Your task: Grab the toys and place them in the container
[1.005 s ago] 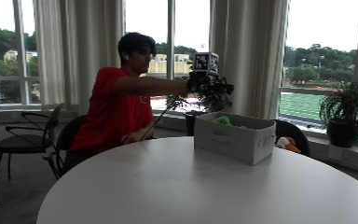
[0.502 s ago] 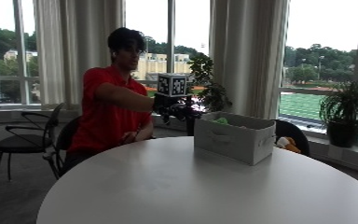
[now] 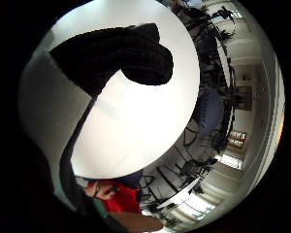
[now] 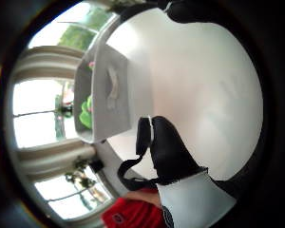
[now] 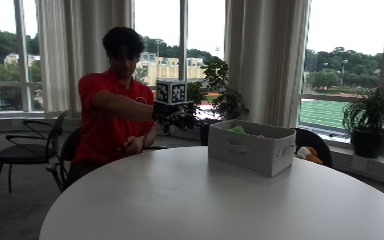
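Outside view: gloved right hand [image 5: 172, 116] hovers beside the grey container [image 5: 250, 148], fingers relaxed, holding nothing; no readable writing.

Gloved right hand [image 5: 172, 116]: withdrawn from over the container [image 5: 250, 147]. One second ago it was held at arm's length above the box's near rim; half a second ago it had pulled back toward the person's chest; now it hangs lower, above the table [image 5: 179, 200] edge, with the container well apart on its far side. Arm: from outstretched to bent, forearm angled down across the torso. Fingers [image 4: 166, 147]: curled loosely over bare tabletop, nothing in them. Person: torso has swung from leaning toward the box to sitting more upright behind the hand.
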A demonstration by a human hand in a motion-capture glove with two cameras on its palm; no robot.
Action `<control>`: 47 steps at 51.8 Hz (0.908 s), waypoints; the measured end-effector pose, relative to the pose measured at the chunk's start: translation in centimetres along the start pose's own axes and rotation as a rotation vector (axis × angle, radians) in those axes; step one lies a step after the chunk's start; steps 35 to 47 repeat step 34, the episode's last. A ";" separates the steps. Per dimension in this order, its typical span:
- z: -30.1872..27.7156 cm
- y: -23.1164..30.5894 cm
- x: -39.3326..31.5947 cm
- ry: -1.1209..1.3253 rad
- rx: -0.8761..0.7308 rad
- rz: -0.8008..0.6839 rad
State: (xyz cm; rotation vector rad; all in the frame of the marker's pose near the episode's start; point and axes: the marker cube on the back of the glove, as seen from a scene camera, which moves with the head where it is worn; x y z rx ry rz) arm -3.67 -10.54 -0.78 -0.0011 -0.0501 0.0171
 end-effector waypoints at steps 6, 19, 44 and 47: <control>-0.3 0.9 0.2 -0.017 0.007 0.001; -0.1 1.9 0.7 -0.044 0.015 0.019; -0.8 2.7 1.4 -0.007 0.047 0.010; -0.8 2.7 1.4 -0.007 0.047 0.010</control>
